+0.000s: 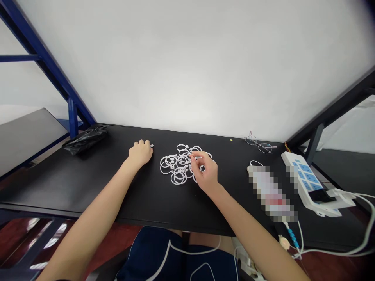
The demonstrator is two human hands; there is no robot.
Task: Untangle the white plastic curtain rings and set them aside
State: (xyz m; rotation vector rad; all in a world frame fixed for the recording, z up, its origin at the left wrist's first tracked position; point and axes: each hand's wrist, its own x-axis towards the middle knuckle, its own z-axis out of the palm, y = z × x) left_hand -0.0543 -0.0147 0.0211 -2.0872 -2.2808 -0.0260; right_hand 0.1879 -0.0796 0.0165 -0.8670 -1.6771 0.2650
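Note:
A loose pile of several thin white plastic rings [178, 177], each with a small knob-like joint, lies mid-table. My right hand [206, 169] is over the pile's right side, with thumb and forefinger pinched together at a ring among the others; the fingers hide part of it. Left of the pile, my left hand [141, 152] rests palm down on the black table [140, 199] with curled fingers. A small white end [151, 146], like a ring's joint, sticks out beside its fingertips; the rest is hidden under the hand.
A crumpled black plastic bag [86, 140] lies at the far left by a blue metal frame [58, 74]. To the right are eyeglasses [265, 147], a blurred-out phone [271, 193] on a cable, and a white power strip [306, 181] with cords. A white wall [190, 70] stands behind.

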